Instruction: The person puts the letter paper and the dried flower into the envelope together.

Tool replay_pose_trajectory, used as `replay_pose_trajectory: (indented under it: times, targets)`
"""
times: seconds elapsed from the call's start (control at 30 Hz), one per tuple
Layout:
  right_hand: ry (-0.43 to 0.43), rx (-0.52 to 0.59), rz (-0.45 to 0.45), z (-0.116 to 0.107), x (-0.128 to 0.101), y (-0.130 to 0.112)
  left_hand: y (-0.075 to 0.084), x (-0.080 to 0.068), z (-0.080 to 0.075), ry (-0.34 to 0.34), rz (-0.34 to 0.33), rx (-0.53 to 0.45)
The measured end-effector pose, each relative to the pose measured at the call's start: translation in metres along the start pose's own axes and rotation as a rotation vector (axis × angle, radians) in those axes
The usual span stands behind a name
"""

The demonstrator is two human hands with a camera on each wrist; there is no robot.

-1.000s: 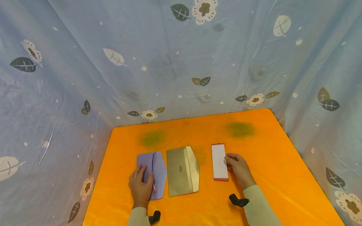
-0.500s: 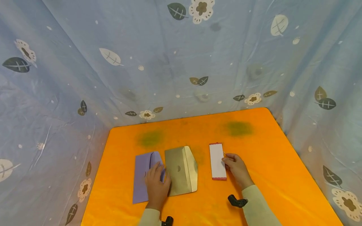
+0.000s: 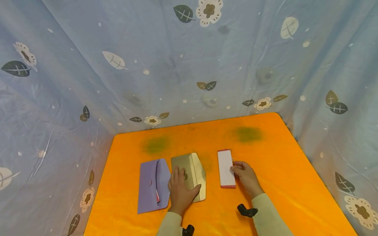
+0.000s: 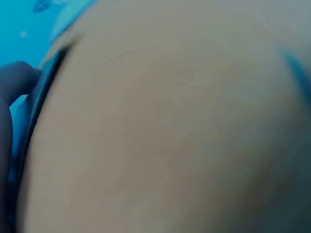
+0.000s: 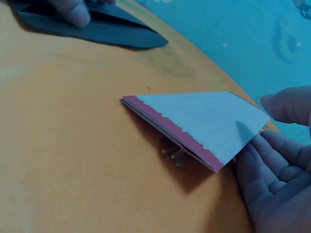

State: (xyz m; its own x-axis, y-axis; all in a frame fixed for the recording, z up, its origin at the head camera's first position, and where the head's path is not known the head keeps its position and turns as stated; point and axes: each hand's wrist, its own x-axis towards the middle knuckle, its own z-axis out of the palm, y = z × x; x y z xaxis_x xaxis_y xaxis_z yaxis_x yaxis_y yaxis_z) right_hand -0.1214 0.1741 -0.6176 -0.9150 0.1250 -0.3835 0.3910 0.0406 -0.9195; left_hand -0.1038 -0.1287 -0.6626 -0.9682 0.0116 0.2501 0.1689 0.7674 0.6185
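Note:
A gold envelope point(image 3: 193, 165) lies flap open at mid table, and my left hand point(image 3: 180, 186) rests flat on it, fingers straight and thumb spread. Left of it is a purple envelope point(image 3: 149, 186), flap open, with a pink slip point(image 3: 157, 196) peeking out. To the right lies a folded white lined paper point(image 3: 226, 168) with red ends. My right hand point(image 3: 246, 177) touches its right edge. In the right wrist view the paper point(image 5: 199, 119) stands slightly raised off the cloth, with my fingers point(image 5: 272, 165) by its lifted edge and the thumb point(image 5: 289, 104) near its corner. The left wrist view is a blur.
An orange cloth point(image 3: 265, 157) with two green stains point(image 3: 247, 133) covers the table. Blue floral fabric walls point(image 3: 189, 65) close it in at the left, back and right. Black wrist camera mounts point(image 3: 247, 210) sit by my sleeves at the near edge.
My left hand has slid right, off the purple envelope and onto the gold one. The right hand and the paper have stayed where they were.

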Motion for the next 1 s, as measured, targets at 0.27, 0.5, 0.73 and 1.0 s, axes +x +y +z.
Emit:
replay_pose_trajectory:
  times: [0.27, 0.5, 0.73, 1.0]
  targets:
    - [-0.007, -0.001, -0.018, -0.003, -0.002, -0.001, 0.002, -0.002, 0.003, 0.038, 0.011, 0.026]
    - [-0.023, 0.026, -0.042, -0.003, 0.0, -0.001, 0.001, -0.003, 0.002, 0.053, 0.021, 0.002]
    - [-0.031, 0.033, -0.028, -0.008, 0.001, 0.0, 0.0, -0.005, 0.001, 0.086, 0.043, -0.047]
    - [-0.026, 0.088, 0.0, -0.014, 0.005, 0.005, 0.0, -0.005, 0.001, 0.099, 0.062, -0.088]
